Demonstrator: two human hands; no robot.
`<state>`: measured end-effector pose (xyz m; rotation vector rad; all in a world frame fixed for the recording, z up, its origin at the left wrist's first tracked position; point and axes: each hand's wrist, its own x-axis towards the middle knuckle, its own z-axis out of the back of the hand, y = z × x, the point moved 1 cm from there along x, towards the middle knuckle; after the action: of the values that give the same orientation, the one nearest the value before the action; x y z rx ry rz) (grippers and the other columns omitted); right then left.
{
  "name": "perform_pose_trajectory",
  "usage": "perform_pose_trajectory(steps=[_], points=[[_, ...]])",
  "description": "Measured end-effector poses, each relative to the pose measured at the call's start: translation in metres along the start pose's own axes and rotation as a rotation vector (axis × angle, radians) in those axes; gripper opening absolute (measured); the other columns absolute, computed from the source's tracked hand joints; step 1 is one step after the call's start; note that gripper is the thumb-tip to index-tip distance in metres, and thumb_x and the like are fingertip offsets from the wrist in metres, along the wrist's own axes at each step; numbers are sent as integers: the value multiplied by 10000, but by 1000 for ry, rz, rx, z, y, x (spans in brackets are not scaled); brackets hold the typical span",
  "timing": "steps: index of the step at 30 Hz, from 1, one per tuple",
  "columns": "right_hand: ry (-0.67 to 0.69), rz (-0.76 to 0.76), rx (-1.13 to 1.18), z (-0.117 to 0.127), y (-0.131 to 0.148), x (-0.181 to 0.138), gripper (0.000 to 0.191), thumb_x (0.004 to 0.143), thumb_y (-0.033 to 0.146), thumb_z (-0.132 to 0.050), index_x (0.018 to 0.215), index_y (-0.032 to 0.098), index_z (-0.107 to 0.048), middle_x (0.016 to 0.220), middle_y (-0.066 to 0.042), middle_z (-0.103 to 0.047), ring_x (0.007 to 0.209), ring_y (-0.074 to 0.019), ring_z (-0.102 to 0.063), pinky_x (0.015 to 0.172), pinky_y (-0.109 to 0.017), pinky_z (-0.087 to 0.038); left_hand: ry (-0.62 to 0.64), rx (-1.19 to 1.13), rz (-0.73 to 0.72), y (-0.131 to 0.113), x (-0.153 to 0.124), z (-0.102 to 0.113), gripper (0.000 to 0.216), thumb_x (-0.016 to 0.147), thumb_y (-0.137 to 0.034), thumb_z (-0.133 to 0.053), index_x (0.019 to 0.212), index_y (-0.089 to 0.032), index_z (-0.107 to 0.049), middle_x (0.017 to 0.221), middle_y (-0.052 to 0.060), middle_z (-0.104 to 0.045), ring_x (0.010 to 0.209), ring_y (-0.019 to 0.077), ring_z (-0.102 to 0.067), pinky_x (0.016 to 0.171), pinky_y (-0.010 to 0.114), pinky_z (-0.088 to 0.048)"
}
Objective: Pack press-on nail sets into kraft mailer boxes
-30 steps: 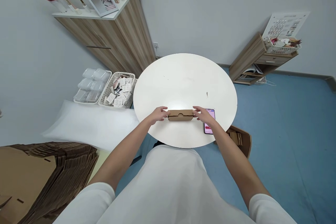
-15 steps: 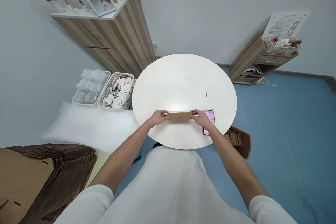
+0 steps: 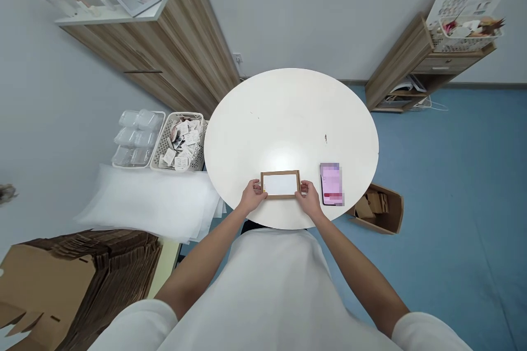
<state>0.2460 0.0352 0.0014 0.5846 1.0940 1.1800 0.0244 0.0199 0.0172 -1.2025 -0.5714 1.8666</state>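
A small, flat cardboard box is near the front of the round white table. Its upper face shows a white rectangle framed by brown edges; whether that is a label or the inside, I cannot tell. My left hand grips the box at its left end, thumb by the near corner. At the opposite end my right hand has its fingers closed on the right side. Just right of that hand lies a phone with a pink, partly blurred screen.
To the left stand a basket of small packets, a tray of clear plastic boxes, white sheets and stacked flat cardboard. An open carton with cardboard pieces sits on the floor at right. Cabinets line the wall.
The box has turned from showing its narrow brown side to showing its broad white face. Both hands have come down slightly with it, and the view has shifted.
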Motion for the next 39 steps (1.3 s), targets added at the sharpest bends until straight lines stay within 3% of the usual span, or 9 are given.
perform_pose_trajectory(steps=[7, 11, 18, 21, 30, 35, 39], points=[[45, -114, -148, 0, 6, 7, 465, 673, 228, -491, 1129, 194, -406, 1040, -57, -537, 768, -141, -556, 698, -276, -443, 62, -23, -7, -6, 5, -1, 543, 643, -197, -618, 1148, -190, -419, 965, 65, -530, 789, 142, -547, 711, 285, -465], [77, -211, -214, 2, 14, 7, 485, 682, 224, -498, 1157, 213, -399, 1036, -48, -555, 816, -161, -559, 653, -258, -426, 101, -47, -22, -3, 12, 1, 569, 627, -205, -641, 1152, -196, -421, 966, 64, -528, 764, 133, -550, 710, 283, -464], [-139, -231, -317, -16, 20, -12, 454, 749, 205, -411, 1202, 210, -388, 1132, -87, -516, 1008, -203, -507, 790, -296, -408, 209, -129, -82, 8, 23, -2, 605, 637, -232, -644, 1188, -194, -396, 975, 65, -523, 776, 132, -555, 696, 273, -473], [-188, -221, -253, -21, 20, -19, 469, 754, 203, -385, 1222, 195, -366, 1183, -87, -483, 1039, -189, -489, 836, -296, -402, 207, -146, -125, 8, 20, -1, 597, 666, -227, -614, 1218, -200, -386, 1002, 69, -519, 830, 144, -547, 726, 279, -466], [-164, -237, 75, -17, 33, -37, 461, 720, 292, -455, 1174, 232, -401, 1105, -59, -528, 888, -156, -559, 709, -277, -464, 257, -182, -197, -8, 8, 17, 597, 692, -152, -514, 1266, -226, -365, 1106, 79, -485, 937, 170, -511, 767, 279, -454], [-271, -175, 167, -2, 42, -52, 514, 677, 309, -536, 1174, 228, -435, 1108, -71, -516, 963, -181, -528, 745, -299, -460, 211, -142, -256, -29, 2, 12, 586, 712, -188, -504, 1270, -293, -357, 1171, 71, -370, 1031, 187, -463, 823, 294, -436], [-323, -115, 287, 18, 45, -60, 529, 662, 327, -570, 1168, 215, -463, 1105, -76, -512, 934, -178, -529, 767, -314, -452, 244, -121, -342, -52, -2, 6, 591, 716, -190, -487, 1284, -270, -342, 1120, 73, -395, 1033, 196, -454, 842, 330, -429]])
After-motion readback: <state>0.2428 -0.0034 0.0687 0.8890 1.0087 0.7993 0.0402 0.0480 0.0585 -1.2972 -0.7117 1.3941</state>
